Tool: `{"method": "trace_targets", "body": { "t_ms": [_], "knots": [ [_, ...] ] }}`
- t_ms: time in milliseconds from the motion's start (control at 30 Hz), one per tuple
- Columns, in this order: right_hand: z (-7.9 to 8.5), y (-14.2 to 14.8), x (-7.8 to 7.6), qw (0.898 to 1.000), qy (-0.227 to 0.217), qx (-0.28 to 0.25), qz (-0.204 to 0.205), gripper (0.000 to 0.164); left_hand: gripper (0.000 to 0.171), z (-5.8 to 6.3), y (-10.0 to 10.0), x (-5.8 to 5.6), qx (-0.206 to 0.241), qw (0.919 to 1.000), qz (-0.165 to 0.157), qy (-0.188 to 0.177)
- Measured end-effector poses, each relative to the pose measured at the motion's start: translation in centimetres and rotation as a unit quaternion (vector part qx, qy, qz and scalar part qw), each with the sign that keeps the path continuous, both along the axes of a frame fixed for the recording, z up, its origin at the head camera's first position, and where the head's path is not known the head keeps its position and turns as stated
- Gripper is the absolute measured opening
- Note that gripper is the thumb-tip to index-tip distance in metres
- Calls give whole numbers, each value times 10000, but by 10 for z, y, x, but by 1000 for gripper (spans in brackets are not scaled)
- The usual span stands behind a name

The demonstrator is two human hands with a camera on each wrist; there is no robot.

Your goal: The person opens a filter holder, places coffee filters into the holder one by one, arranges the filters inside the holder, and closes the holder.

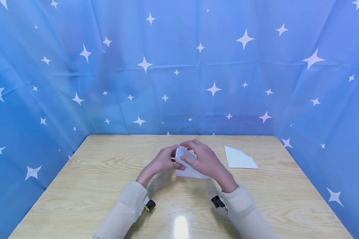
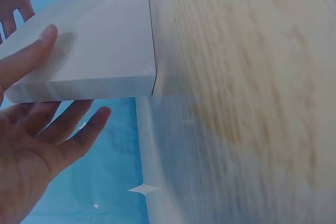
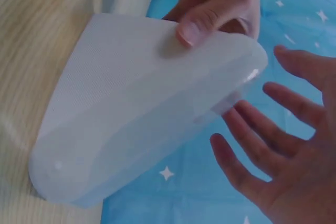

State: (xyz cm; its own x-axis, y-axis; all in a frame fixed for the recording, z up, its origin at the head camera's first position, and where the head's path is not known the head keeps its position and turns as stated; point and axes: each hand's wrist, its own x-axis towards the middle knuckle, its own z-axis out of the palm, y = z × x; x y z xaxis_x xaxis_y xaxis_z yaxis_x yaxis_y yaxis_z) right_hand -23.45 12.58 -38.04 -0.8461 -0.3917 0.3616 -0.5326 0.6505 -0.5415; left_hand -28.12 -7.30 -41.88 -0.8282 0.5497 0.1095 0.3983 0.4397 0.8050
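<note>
A white, wedge-shaped plastic box [image 1: 187, 171] with rounded ends and a translucent side stands on edge on the table. My left hand [image 1: 162, 161] grips its left end, the thumb on the near face and the fingers behind. In the right wrist view the box [image 3: 131, 87] shows its ribbed face and smooth curved side, and the left thumb [image 3: 191, 32] presses on that face. My right hand [image 3: 294, 150] is beside the curved side with fingers spread and loosely bent, holding nothing; whether a fingertip touches the box I cannot tell.
A flat, fan-shaped white piece [image 1: 240, 158], like a stack of paper coffee filters, lies to the right of the hands. The wooden table [image 1: 92, 186] ends at a blue curtain [image 1: 179, 99] with white stars, which also hangs on both sides.
</note>
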Motion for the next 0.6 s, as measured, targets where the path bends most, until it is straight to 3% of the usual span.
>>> {"method": "trace_targets", "body": {
  "t_ms": [200, 367, 600],
  "knots": [
    [-9, -12, 1, 9979, 582, 265, -125, 34, 40, -3, -1, 3, -495, 9986, 105, 125],
    [-14, -20, 0, 9916, 1075, 584, -415, 32, 24, -3, 0, 1, -609, 9979, 115, 209],
    [-15, -23, 1, 9903, 1138, 675, -424, 28, 21, -2, 0, 1, -604, 9979, 79, 233]
  ]
}}
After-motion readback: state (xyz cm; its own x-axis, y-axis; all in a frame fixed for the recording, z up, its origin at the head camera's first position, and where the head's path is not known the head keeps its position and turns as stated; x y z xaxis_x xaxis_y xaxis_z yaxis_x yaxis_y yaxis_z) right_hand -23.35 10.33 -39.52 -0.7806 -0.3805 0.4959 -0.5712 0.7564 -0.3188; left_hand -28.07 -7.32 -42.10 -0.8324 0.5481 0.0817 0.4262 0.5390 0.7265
